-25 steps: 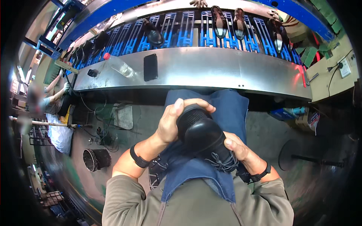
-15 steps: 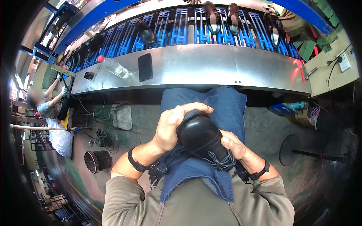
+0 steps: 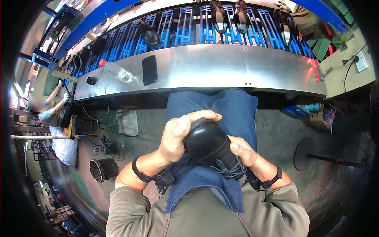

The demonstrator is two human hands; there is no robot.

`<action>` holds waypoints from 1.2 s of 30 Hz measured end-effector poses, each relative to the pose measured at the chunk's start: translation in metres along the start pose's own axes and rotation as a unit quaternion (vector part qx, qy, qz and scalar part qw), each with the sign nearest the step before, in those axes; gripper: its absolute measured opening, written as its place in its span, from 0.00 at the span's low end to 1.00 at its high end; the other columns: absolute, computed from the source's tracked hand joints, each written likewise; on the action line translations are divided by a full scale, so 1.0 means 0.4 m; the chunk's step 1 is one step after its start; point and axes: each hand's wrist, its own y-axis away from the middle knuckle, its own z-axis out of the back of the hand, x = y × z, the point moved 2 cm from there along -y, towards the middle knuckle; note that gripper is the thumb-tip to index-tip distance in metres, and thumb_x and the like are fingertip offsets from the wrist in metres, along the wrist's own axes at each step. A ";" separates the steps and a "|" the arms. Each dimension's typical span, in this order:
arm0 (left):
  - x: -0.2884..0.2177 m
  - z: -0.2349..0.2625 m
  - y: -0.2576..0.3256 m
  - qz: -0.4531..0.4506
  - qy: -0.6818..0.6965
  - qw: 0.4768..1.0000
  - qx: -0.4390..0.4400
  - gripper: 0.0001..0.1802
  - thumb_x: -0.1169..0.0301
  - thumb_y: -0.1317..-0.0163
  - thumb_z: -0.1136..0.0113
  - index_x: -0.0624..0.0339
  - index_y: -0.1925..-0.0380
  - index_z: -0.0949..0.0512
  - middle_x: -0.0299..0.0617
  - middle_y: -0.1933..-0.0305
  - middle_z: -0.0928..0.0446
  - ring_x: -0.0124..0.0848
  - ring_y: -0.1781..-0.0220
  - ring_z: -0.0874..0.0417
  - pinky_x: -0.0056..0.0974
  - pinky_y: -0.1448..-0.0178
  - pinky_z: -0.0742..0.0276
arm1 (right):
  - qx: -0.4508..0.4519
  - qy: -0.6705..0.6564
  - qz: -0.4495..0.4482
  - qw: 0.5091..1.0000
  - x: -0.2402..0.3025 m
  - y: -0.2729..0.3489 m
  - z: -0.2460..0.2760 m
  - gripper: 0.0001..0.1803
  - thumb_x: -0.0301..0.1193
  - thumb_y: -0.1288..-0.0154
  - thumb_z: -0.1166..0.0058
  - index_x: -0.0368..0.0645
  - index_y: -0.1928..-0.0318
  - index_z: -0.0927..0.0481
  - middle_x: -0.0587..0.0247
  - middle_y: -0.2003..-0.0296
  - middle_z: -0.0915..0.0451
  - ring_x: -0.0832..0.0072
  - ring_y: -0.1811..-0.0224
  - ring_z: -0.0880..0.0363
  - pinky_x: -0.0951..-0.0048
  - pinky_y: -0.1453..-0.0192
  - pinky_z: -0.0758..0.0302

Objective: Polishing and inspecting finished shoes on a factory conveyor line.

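Between my two hands, above my lap, I hold a black lace-up shoe (image 3: pixel 207 143) with its rounded toe pointing away from me. Grey laces (image 3: pixel 229 170) lie in a loose tangle on its near part. My left hand (image 3: pixel 177 134) wraps the toe end, fingers curled over the far edge and thumb up. At the shoe's right side, my right hand (image 3: pixel 242 152) grips it with the thumb on top; its other fingers are hidden beneath. The shoe's sole is out of sight.
A metal ledge (image 3: pixel 197 69) runs ahead, bearing a black phone (image 3: pixel 150 70) and a clear bottle (image 3: pixel 118 72). Behind it, blue conveyor racks (image 3: pixel 185 27) carry several dark shoes. A black bucket (image 3: pixel 103 170) stands at left, a round-based stand (image 3: pixel 304 154) at right. A person (image 3: pixel 51 106) works far left.
Some shoes on the blue racks have shifted slightly left. My hands keep nearly the same hold on the black shoe, and the view has moved slightly.
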 end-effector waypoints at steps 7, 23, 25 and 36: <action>0.002 -0.021 0.036 0.033 -0.007 0.999 0.005 0.42 0.43 0.25 0.70 0.78 0.42 0.26 0.65 0.37 0.25 0.52 0.35 0.23 0.51 0.29 0.30 | -0.015 -0.012 0.005 1.000 -0.034 0.012 0.013 0.38 0.60 0.28 0.54 0.31 0.46 0.23 0.78 0.72 0.32 0.87 0.70 0.40 0.80 0.67 0.43; 0.113 -0.047 0.048 0.000 -0.083 0.993 -0.090 0.51 0.66 0.48 0.19 0.65 0.29 0.41 0.49 0.35 0.25 0.36 0.35 0.22 0.41 0.30 0.28 | -0.097 -0.067 -0.003 0.993 -0.001 0.020 0.024 0.34 0.53 0.21 0.62 0.32 0.38 0.25 0.60 0.50 0.19 0.77 0.50 0.23 0.74 0.44 0.27; 0.116 -0.032 0.014 0.049 0.054 0.988 -0.134 0.40 0.68 0.46 0.22 0.65 0.36 0.33 0.42 0.41 0.23 0.31 0.40 0.23 0.39 0.31 0.29 | -0.139 -0.028 -0.029 0.990 0.054 -0.018 -0.013 0.34 0.54 0.20 0.64 0.33 0.40 0.24 0.59 0.50 0.19 0.77 0.51 0.23 0.73 0.45 0.27; 0.146 0.129 0.019 0.087 0.287 0.954 -0.009 0.42 0.59 0.49 0.23 0.68 0.38 0.29 0.47 0.46 0.19 0.36 0.45 0.16 0.41 0.39 0.18 | -0.110 0.484 0.084 0.864 0.234 -0.131 -0.010 0.32 0.48 0.46 0.27 0.37 0.57 0.29 0.54 0.78 0.18 0.60 0.77 0.15 0.64 0.72 0.22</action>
